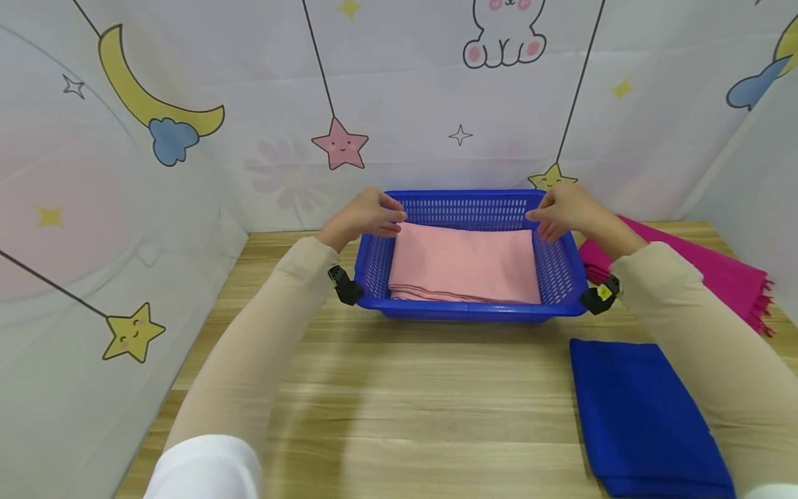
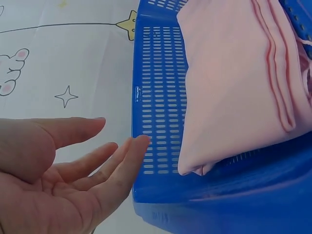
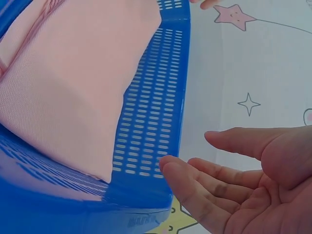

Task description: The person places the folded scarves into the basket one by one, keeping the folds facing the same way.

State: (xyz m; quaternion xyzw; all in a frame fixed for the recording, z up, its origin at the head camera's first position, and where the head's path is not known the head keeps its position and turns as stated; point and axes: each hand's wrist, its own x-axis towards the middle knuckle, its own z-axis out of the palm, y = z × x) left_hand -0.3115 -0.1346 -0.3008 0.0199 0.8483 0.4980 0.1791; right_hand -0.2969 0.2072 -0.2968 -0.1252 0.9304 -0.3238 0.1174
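Note:
A folded pink cloth (image 1: 464,263) lies inside a blue plastic basket (image 1: 467,310) with slotted walls. Over the basket's far left corner is my left hand (image 1: 369,213), its fingers loosely bent and apart from the cloth. At the far right corner hovers my right hand (image 1: 564,210), thumb and fingers parted. Both wrist views show a gap between thumb and fingers, with nothing held. In the left wrist view the cloth (image 2: 234,78) shows stacked folded edges; the right wrist view shows its smooth top (image 3: 83,73).
A folded dark blue cloth (image 1: 645,419) lies at the front right of the wooden table (image 1: 424,395). Behind my right forearm is a magenta cloth (image 1: 704,260) with a fringed end. A printed white curtain (image 1: 411,90) hangs directly behind the basket.

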